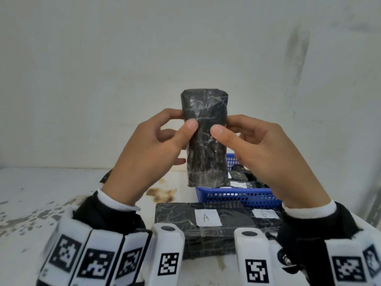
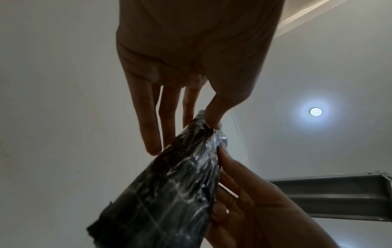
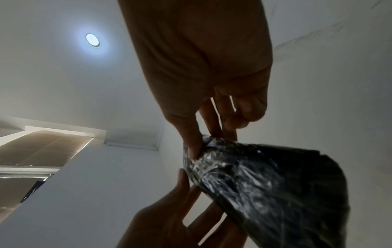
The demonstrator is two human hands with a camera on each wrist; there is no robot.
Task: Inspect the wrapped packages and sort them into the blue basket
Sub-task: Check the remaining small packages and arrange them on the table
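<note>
I hold a black package (image 1: pixel 206 141) wrapped in shiny clear film upright in front of the wall, above the table. My left hand (image 1: pixel 184 120) pinches its left edge, thumb in front and fingers behind. On the opposite edge my right hand (image 1: pixel 224 125) pinches it the same way. The left wrist view shows my left hand (image 2: pixel 201 120) pinching the package (image 2: pixel 169 193). From the right wrist, my right hand (image 3: pixel 212 141) grips the package (image 3: pixel 275 184). The blue basket (image 1: pixel 237 197) stands on the table below and behind, with dark packages (image 1: pixel 243 174) inside.
Two black wrapped packages lie in front of the basket, one with a white label A (image 1: pixel 206 217), the other with a label B (image 1: pixel 263 213). The white table (image 1: pixel 51 193) is stained and chipped. A white wall rises close behind.
</note>
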